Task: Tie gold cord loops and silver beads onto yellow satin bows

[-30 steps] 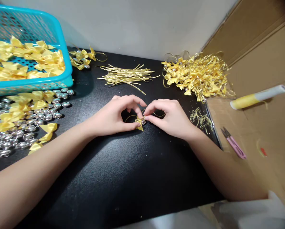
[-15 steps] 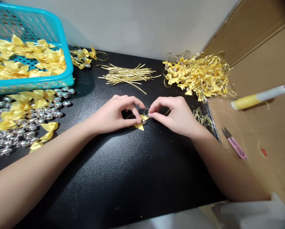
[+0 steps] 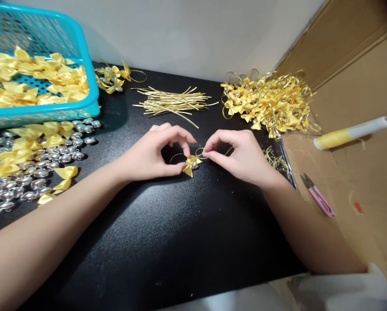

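Note:
Between my hands, a yellow ribbon bow [image 3: 189, 167] with a small silver bell [image 3: 195, 165] sits on a looped gold cord [image 3: 177, 155] just above the black table [image 3: 141, 242]. My left hand [image 3: 154, 151] is at the bow's left side, thumb and index fingertips apart but close around its edge. My right hand [image 3: 240, 155] pinches the cord to the right of the bow, with thumb and index finger pressed together. A small loop of cord stands between the bow and my right fingertips.
A turquoise basket [image 3: 94, 97] of yellow bows stands at the upper left, above silver bells [image 3: 37, 183]. Gold cords [image 3: 177, 103] lie at the back centre, finished looped bows [image 3: 271, 103] at the back right. Pink snips [image 3: 321, 201] and a yellow-white roll [image 3: 352, 133] lie on cardboard.
My left thumb and index finger have spread apart and shifted slightly left, showing more of the bow and bell. My right hand keeps its pinch, nearly unmoved.

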{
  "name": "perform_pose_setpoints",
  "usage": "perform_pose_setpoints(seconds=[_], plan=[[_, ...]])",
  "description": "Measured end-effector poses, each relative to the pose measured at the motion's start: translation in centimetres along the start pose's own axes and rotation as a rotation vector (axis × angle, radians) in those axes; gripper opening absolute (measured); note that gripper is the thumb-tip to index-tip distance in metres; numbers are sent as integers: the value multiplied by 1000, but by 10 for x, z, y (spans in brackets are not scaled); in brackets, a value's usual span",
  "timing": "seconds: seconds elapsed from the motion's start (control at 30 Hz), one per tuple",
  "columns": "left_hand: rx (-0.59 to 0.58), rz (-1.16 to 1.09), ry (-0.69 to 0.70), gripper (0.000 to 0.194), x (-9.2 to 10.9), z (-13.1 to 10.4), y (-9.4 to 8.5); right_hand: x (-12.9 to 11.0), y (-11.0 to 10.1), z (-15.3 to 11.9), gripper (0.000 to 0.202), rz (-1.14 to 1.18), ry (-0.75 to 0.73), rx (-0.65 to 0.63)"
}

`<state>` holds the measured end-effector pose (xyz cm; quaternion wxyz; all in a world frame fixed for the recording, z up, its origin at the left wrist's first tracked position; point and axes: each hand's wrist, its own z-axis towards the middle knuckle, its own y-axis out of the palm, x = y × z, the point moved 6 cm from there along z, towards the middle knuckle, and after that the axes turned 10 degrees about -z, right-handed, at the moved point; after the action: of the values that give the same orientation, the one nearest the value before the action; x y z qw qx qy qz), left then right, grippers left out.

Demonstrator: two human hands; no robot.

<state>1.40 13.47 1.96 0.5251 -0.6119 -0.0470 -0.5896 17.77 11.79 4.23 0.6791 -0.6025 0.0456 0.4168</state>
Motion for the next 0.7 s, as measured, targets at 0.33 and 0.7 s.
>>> perform_pose_setpoints(seconds=[0.33,0.7], plan=[[-40,167,79,26,4,-2,9,-3,-1,0,5,0,-11,10],[88,150,144,21,11,-2,3,-1,-2,0,5,3,-10,14]])
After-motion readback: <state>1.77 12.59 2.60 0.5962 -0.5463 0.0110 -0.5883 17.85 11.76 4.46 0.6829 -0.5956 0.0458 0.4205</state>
